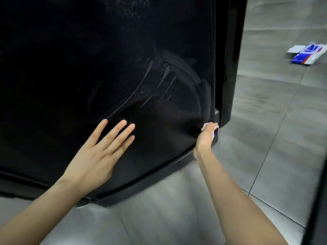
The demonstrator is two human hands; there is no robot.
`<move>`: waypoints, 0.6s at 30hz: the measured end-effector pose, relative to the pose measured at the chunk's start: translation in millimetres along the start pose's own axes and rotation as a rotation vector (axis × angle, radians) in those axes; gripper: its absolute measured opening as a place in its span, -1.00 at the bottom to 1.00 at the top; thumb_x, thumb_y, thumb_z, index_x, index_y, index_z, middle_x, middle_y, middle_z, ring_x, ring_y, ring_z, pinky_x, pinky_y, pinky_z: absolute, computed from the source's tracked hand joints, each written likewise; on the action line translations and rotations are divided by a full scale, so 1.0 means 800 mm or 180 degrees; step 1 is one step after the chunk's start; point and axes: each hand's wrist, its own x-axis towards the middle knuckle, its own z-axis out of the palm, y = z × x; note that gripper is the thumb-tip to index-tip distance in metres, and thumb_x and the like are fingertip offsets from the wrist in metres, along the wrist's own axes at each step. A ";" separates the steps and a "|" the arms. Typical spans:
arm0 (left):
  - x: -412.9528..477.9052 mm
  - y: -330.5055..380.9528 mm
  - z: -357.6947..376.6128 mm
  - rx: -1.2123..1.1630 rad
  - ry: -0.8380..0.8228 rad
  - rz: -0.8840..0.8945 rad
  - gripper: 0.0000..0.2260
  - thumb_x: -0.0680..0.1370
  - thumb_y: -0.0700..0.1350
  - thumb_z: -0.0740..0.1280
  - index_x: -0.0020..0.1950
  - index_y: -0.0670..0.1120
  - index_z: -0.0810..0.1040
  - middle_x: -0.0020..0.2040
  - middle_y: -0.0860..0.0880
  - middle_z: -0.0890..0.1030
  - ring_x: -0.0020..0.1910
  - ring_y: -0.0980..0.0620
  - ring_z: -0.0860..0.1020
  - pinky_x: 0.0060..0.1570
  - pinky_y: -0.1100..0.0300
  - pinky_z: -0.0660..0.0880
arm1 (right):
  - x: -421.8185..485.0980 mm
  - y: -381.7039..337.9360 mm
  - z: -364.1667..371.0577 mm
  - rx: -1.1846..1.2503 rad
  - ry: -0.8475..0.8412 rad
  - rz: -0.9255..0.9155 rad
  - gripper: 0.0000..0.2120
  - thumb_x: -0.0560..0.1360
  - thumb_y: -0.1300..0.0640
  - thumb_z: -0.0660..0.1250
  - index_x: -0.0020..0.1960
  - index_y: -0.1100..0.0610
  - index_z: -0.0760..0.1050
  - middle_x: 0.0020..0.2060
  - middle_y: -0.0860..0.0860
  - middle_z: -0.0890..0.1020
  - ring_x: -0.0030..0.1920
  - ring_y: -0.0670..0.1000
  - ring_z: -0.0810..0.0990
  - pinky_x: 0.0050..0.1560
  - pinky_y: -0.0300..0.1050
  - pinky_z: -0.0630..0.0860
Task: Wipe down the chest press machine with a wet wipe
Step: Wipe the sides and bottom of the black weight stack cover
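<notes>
A large glossy black panel of the chest press machine [88, 59] fills most of the view, with wet streaks across its lower right part. My left hand [99, 152] lies flat on the panel, fingers straight and spread. My right hand [206, 137] is at the panel's lower right corner, near the black base. It holds a white wet wipe [205, 126] pressed against the surface; only a small bit of the wipe shows above the fingers.
A blue and white wipe packet [307, 54] lies on the grey tiled floor [265, 138] at the far right. A black base strip [150, 184] runs along the machine's bottom. A dark bar [318, 200] crosses the right edge.
</notes>
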 end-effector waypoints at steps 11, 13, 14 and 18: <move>-0.114 0.036 0.036 -0.0418 -0.0597 -0.0790 -0.25 0.26 -0.20 0.41 0.44 -0.18 0.28 0.53 -0.14 0.02 0.52 -0.14 -0.02 0.45 -0.22 -0.04 | -0.164 0.111 0.024 0.0770 -0.1175 0.2103 -0.87 0.49 -0.02 0.18 -0.16 -0.06 0.22 -0.26 -0.12 0.29 -0.30 -0.14 0.31 -0.09 -0.20 0.48; -0.137 0.042 0.046 -0.0546 -0.0702 -0.0959 -0.24 0.25 -0.19 0.44 0.44 -0.18 0.30 0.53 -0.14 0.03 0.52 -0.15 0.02 0.45 -0.21 -0.02 | -0.127 0.087 0.017 0.0562 -0.0958 0.2149 -0.89 0.51 0.07 0.14 -0.19 0.00 0.25 -0.31 -0.08 0.28 -0.34 -0.09 0.25 -0.11 -0.29 0.33; -0.150 0.045 0.050 -0.0569 -0.0690 -0.1040 -0.29 0.29 -0.16 0.40 0.44 -0.17 0.31 0.53 -0.14 0.04 0.51 -0.15 0.04 0.45 -0.21 -0.01 | -0.109 0.067 0.012 0.0143 -0.0624 0.1952 -0.91 0.50 0.08 0.09 -0.19 0.03 0.28 -0.31 -0.07 0.30 -0.31 -0.07 0.25 0.00 -0.29 0.27; -0.201 0.062 0.067 -0.0892 -0.0760 -0.1734 -0.43 0.41 -0.14 0.00 0.43 -0.17 0.31 0.51 -0.17 0.17 0.52 -0.13 -0.01 0.45 -0.17 0.02 | -0.088 0.006 -0.007 0.0193 -0.0563 0.1820 -0.79 0.54 0.05 -0.04 -0.14 0.10 0.31 -0.28 -0.03 0.32 -0.31 -0.04 0.25 0.27 -0.13 0.23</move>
